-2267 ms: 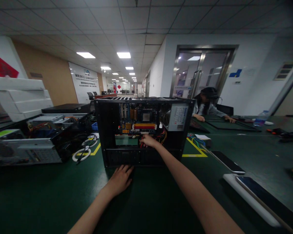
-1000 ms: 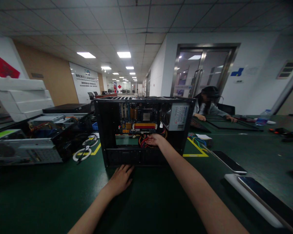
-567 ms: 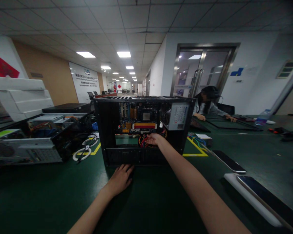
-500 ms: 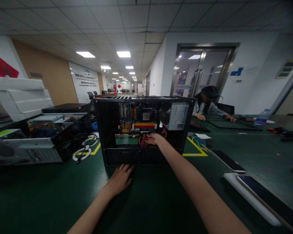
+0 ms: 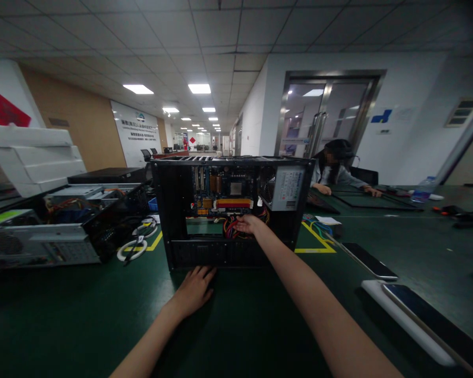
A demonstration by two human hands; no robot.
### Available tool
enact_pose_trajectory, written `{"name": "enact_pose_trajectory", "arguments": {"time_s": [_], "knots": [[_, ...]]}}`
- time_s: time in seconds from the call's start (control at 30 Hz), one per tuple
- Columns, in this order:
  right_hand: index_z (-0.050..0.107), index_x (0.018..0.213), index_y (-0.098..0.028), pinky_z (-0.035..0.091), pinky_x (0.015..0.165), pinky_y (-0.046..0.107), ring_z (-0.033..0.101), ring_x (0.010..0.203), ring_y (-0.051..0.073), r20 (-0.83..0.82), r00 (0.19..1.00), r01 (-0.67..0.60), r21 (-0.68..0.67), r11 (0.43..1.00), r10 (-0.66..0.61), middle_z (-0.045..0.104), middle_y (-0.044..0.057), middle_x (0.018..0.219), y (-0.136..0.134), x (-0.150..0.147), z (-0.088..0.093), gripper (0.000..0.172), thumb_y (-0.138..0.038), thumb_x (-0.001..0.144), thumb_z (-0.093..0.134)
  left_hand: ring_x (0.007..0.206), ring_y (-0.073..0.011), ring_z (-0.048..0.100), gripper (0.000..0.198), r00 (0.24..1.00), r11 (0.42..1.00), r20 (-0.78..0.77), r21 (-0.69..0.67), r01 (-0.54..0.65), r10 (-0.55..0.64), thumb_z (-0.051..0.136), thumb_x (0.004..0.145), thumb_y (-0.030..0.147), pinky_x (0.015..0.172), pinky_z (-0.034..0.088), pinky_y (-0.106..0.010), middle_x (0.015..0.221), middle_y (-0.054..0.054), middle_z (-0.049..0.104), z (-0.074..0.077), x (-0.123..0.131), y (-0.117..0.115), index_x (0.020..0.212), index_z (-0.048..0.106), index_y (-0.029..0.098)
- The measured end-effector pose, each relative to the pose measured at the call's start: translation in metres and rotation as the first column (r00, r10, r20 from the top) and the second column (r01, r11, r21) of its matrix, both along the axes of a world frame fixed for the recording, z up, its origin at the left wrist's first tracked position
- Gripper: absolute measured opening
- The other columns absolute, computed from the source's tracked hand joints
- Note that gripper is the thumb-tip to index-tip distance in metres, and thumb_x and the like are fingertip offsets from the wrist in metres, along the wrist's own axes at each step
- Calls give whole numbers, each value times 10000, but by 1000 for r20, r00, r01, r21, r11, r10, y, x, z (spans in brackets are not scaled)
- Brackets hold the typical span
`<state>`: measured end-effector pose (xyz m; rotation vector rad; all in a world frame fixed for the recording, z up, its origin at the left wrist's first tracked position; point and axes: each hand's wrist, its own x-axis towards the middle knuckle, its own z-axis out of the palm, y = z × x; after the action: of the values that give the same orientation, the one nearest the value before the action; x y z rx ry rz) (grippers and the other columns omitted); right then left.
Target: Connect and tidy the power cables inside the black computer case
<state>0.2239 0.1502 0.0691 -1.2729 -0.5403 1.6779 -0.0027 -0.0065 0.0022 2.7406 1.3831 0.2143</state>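
Observation:
An open black computer case (image 5: 197, 252) stands in front of me, its inside facing me. Within it show a motherboard (image 5: 205, 184), red and yellow memory modules (image 5: 233, 203) and a silver power supply (image 5: 287, 188) at upper right. My right hand (image 5: 246, 224) reaches inside below the board, its fingers closed around a bundle of coloured power cables (image 5: 229, 228); some fingertips are hidden among the wires. My left hand (image 5: 195, 287) lies flat on the green table, fingers apart, their tips at the case's bottom front edge.
Another opened computer case (image 5: 59, 239) lies at left, with a coiled white cable (image 5: 132, 249) near it. White boxes (image 5: 35, 157) are stacked behind. Phones (image 5: 368, 260) and a white slab (image 5: 405, 320) lie at right. A co-worker (image 5: 339, 168) sits beyond, near a water bottle (image 5: 423, 190).
My right hand has shifted very slightly left among the cables. The left hand and the case stay where they were.

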Motion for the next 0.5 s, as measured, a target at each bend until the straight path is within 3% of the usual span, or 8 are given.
{"name": "enact_pose_trajectory", "arguments": {"time_s": [0.23, 0.5], "knots": [[447, 811, -120, 524, 536, 261, 568, 650, 117, 42, 999, -2, -2, 1000, 3, 498, 36, 703, -2, -1, 4, 77, -62, 819, 398, 1129, -237, 349, 506, 1000, 1000, -20, -11, -5, 5, 425, 773, 256, 919, 312, -386, 1244, -66, 400, 6, 3, -4, 1264, 309, 231], [444, 803, -131, 509, 517, 252, 561, 623, 112, 47, 998, -35, 9, 999, 34, 494, 38, 705, -3, -1, 2, 94, -79, 821, 368, 1135, -232, 350, 517, 1000, 1000, -15, 4, -12, 12, 427, 761, 252, 933, 304, -382, 1255, -57, 398, 2, 2, -1, 1266, 314, 233]]}}
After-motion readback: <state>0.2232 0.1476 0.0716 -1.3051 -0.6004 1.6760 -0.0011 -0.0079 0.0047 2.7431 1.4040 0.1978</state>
